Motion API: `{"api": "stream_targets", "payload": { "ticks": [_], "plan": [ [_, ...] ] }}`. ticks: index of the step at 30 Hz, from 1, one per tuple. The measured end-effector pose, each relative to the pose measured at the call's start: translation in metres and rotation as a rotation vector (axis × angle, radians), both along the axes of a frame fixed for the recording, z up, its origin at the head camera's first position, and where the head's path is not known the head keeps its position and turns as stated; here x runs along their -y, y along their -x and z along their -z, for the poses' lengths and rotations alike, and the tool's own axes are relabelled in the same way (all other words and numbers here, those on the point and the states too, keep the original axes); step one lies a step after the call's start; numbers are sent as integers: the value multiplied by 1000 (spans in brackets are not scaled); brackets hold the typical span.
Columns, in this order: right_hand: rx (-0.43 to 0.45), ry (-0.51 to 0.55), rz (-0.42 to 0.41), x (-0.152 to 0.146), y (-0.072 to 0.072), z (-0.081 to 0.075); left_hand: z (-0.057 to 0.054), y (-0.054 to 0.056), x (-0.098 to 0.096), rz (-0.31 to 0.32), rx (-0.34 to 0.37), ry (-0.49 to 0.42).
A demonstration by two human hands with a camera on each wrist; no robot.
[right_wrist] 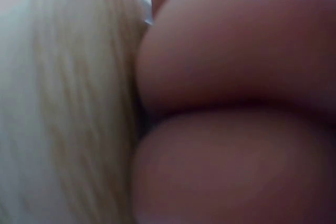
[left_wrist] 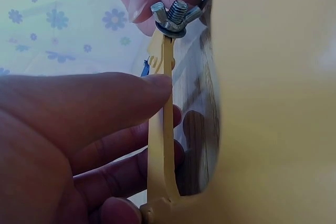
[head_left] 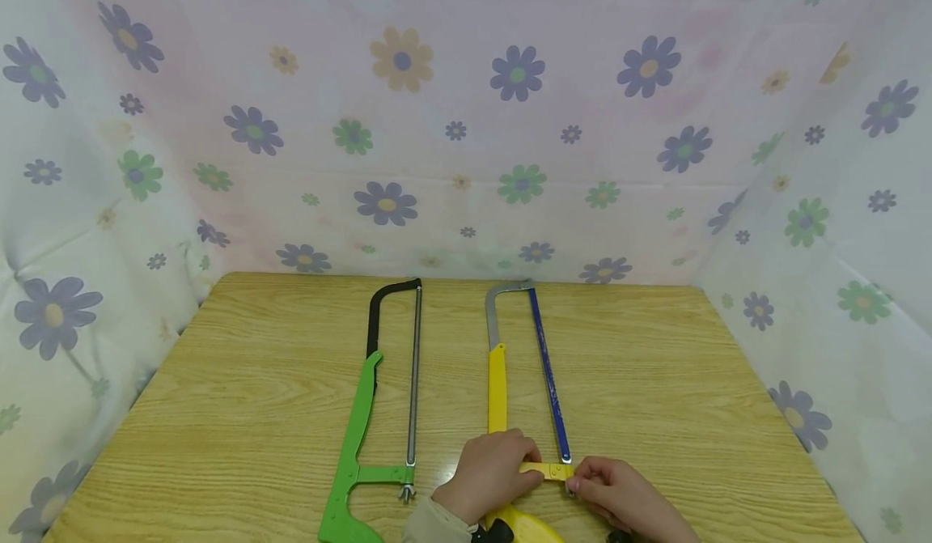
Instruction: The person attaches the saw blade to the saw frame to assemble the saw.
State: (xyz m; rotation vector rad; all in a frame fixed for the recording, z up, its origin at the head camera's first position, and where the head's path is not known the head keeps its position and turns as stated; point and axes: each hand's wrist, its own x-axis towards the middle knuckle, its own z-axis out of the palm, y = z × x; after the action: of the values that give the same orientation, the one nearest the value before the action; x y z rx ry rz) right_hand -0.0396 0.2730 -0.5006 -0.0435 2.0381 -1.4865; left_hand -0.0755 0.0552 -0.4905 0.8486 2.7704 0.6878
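Note:
A hacksaw with a yellow frame (head_left: 497, 385) and a blue blade (head_left: 548, 369) lies on the table. My left hand (head_left: 491, 470) grips its yellow crossbar, the thumb along one side and curled fingers behind, as the left wrist view shows. At the crossbar's end sits a metal wing nut (left_wrist: 170, 22) on a threaded bolt. My right hand (head_left: 619, 490) has thumb and fingertips bent about this wing nut; their exact contact is partly hidden. The right wrist view shows only blurred fingers (right_wrist: 231, 61) close up. The yellow handle is partly covered by my left hand and wrist.
To the left lies a second hacksaw with a green frame (head_left: 358, 422), a grey blade (head_left: 415, 373) and its own wing nut (head_left: 407, 493). The wooden table (head_left: 255, 397) ends at flowered cloth (head_left: 466, 146) behind and at both sides.

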Motion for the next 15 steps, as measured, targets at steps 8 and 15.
{"api": "stream_targets", "payload": {
  "ticks": [8,15],
  "plan": [
    [7,-39,-13,1,-1,-3,0,0,0,4,5,6],
    [5,-28,-15,1,0,-4,-1,0,0,5,3,4]
  ]
}}
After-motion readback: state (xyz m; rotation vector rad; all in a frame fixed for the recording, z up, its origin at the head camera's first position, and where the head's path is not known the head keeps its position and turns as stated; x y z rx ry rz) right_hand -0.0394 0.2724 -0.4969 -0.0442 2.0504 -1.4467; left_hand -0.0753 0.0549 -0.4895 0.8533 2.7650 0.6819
